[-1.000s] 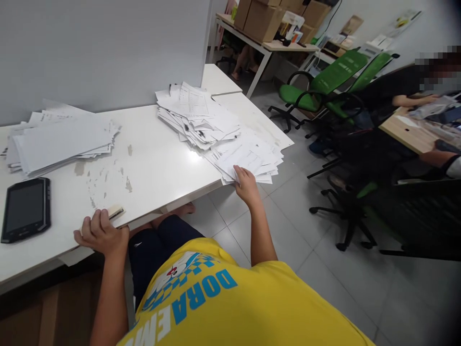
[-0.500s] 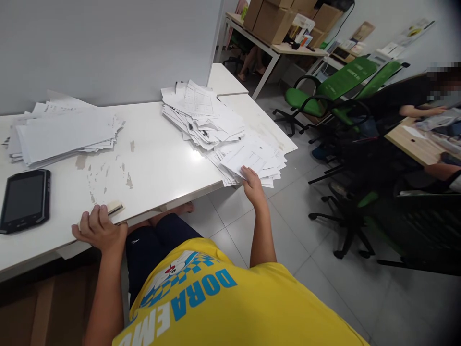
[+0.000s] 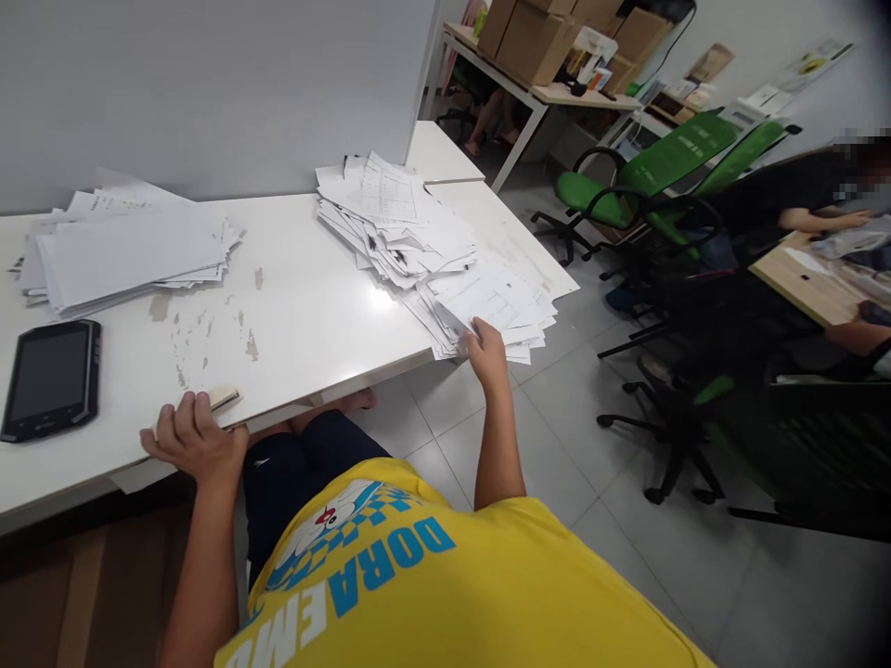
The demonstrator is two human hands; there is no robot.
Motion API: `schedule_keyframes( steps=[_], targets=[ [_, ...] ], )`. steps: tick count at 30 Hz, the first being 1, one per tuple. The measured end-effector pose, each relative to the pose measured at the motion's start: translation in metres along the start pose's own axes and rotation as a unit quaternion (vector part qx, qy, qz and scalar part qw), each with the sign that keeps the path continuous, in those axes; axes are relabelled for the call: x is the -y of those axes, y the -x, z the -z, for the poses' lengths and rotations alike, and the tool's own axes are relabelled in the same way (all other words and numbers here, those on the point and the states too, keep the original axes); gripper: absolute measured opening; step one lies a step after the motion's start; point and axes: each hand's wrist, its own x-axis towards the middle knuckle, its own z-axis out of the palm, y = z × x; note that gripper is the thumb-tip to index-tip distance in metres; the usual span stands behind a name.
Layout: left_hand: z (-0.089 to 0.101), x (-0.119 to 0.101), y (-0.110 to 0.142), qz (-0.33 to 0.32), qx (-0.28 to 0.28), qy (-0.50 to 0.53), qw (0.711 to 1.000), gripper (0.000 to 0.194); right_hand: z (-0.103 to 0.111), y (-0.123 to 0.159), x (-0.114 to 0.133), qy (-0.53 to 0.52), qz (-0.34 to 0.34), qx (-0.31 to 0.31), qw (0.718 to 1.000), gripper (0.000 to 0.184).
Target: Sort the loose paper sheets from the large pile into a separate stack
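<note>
My left hand (image 3: 195,434) is closed over a cream stapler (image 3: 225,397) at the table's front edge; only the stapler's end shows past my fingers. With thumb and fingers my right hand (image 3: 488,353) grips a printed sheet of paper (image 3: 473,295) at its near corner. That sheet lies over a fanned paper pile (image 3: 533,320) that overhangs the table edge. Behind it rises a taller, messy stack of papers (image 3: 396,218). Another paper stack (image 3: 132,250) lies at the left, and a black handheld device (image 3: 52,378) rests left of my left hand.
A grey partition (image 3: 209,93) stands along the back of the white table (image 3: 299,306). To the right are green office chairs (image 3: 678,167) and a person seated at a wooden desk (image 3: 794,278). Cardboard boxes (image 3: 535,42) sit on a far desk; another cardboard box (image 3: 90,594) is under my table.
My right hand's fingers have drawn back slightly from the top of the sheet to its near corner. The whole view has shifted a little; my left hand stays on the stapler.
</note>
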Motion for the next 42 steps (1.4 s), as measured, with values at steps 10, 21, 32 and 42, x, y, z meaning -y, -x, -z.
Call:
schedule_keyframes(
  steps=[10,21,32,42],
  targets=[
    [0.018,-0.011,-0.005,0.007,0.039,0.013,0.999,0.059,-0.012,-0.009,0.006,0.106,0.03,-0.013,0.994,0.053],
    [0.04,-0.025,-0.008,0.029,0.113,0.067,0.991,0.061,0.019,-0.002,0.027,0.034,0.08,-0.157,0.984,0.046],
    [0.058,-0.093,0.036,0.143,0.317,0.496,0.796,0.058,-0.005,0.082,0.158,0.027,0.313,0.169,0.934,0.051],
    [0.058,-0.124,0.031,0.453,0.235,0.635,0.58,0.056,-0.015,0.14,0.195,-0.047,0.436,0.327,0.837,0.046]
  ],
)
